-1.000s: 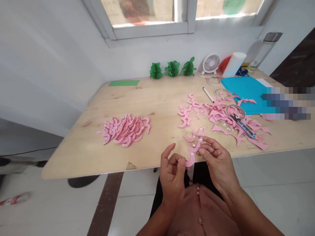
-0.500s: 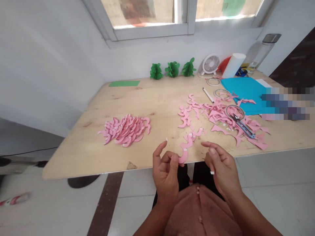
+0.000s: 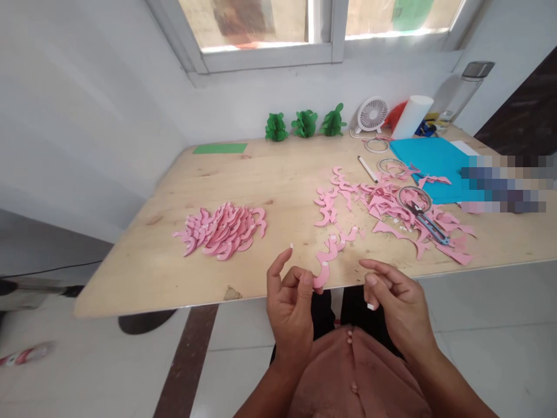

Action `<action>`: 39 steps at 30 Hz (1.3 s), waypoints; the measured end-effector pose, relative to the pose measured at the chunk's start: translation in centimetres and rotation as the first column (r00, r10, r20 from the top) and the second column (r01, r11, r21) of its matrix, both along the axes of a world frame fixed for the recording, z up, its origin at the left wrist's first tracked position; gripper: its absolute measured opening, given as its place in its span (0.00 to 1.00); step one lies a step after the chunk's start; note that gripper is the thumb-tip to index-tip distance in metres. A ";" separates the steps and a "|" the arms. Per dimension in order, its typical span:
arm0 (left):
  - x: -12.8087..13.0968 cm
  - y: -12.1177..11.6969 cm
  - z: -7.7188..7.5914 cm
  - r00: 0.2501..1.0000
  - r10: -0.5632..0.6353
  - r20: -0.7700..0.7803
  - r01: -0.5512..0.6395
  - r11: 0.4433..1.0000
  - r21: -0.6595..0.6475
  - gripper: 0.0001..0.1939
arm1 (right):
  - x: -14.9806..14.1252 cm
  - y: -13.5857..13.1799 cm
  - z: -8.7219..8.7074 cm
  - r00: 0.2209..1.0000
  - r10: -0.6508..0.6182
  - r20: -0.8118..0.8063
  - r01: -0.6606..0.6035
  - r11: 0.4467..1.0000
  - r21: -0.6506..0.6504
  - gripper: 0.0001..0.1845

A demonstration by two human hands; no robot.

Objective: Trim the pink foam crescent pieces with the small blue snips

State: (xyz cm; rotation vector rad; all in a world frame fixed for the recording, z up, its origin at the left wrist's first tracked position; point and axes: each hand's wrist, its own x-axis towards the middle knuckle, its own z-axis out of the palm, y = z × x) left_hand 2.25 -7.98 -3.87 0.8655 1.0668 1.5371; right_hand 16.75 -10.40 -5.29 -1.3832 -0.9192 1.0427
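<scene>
My left hand (image 3: 289, 299) pinches a pink curved paper piece (image 3: 322, 268) between thumb and middle finger, at the table's front edge. Its index finger sticks up with a small white bit on the tip. My right hand (image 3: 398, 305) hovers just to the right, apart from the piece, fingers curled with a tiny white scrap (image 3: 369, 306) at the fingertips. A heap of finished pink curved pieces (image 3: 221, 229) lies to the left on the wooden table (image 3: 278, 180).
Pink offcuts (image 3: 391, 209) with scissors (image 3: 429, 223) and tape rings lie to the right, beside a blue sheet (image 3: 435, 162). A pen (image 3: 368, 168), three green paper trees (image 3: 304, 123), a small fan (image 3: 372, 114), a white roll, a bottle and a green sheet (image 3: 220, 148) stand farther back.
My right hand let go of the pink piece and pulled back to the right with a white scrap. The left hand kept the piece and shifted slightly left.
</scene>
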 end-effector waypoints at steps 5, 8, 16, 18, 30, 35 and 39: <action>0.2 -0.2 0.2 1.000 0.021 0.015 -0.021 1.000 -0.015 0.19 | -0.2 0.6 0.6 0.979 0.057 -0.196 -0.046 0.997 0.062 0.30; 0.2 -0.2 0.3 1.000 0.024 0.012 -0.024 0.999 -0.023 0.20 | -0.3 1.0 0.7 0.937 0.076 -0.341 -0.084 0.996 -0.009 0.20; 0.3 -0.4 0.2 1.000 0.029 0.001 -0.029 0.999 -0.038 0.20 | -0.3 1.5 0.8 0.884 -0.014 -0.466 -0.026 0.997 -0.079 0.16; 0.4 -0.5 0.0 1.000 0.014 0.002 -0.014 0.999 -0.033 0.20 | -0.6 1.7 1.0 0.889 -0.021 -0.457 -0.019 0.996 -0.082 0.16; 0.7 -1.1 -0.7 0.998 -0.062 -0.017 0.061 0.997 -0.042 0.20 | -1.7 2.6 1.4 0.924 0.014 -0.383 -0.041 0.997 -0.062 0.26; 0.6 -1.1 -1.1 0.994 -0.103 -0.046 0.101 0.994 -0.040 0.20 | -2.0 2.8 1.4 0.931 -0.013 -0.365 0.004 1.000 -0.026 0.24; 0.7 -1.0 -1.1 0.994 -0.105 -0.043 0.103 0.993 -0.059 0.20 | -2.0 2.7 1.3 0.958 -0.038 -0.285 0.043 0.999 0.010 0.24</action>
